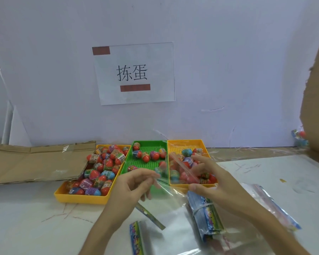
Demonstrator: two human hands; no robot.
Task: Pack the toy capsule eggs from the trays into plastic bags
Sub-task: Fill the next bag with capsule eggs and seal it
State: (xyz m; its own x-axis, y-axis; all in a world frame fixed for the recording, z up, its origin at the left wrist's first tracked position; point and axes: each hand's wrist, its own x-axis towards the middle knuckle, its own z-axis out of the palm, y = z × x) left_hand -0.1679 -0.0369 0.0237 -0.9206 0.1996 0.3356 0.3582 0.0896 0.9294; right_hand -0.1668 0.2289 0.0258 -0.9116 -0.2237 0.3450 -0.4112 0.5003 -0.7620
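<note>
View from a head-worn camera, looking down at a white counter set against a pale wall.

Three shallow trays sit side by side at the back of the counter. The left yellow tray is heaped with toy capsule eggs, mostly red and blue with printed bands. The green tray in the middle holds only a few. The right yellow tray holds a moderate number.

In front of the trays, both hands hold up a clear plastic bag with a red zip strip. The left hand pinches one edge of the bag's mouth between thumb and fingertips. The right hand is spread wide at the zip strip, thumb low and fingers high. Blur hides whether it pinches the film. No egg is in either hand, and the bag looks empty.

Below the hands lie a rubber-banded bundle of printed cards and a few loose cards. A stack of spare bags lies to the right. Flattened cardboard lies on the left, and a paper sign hangs on the wall.

The step in hand appears to be opening the bag's mouth. The next move probably calls for keeping the mouth open with one hand while the other reaches for eggs in a tray.
</note>
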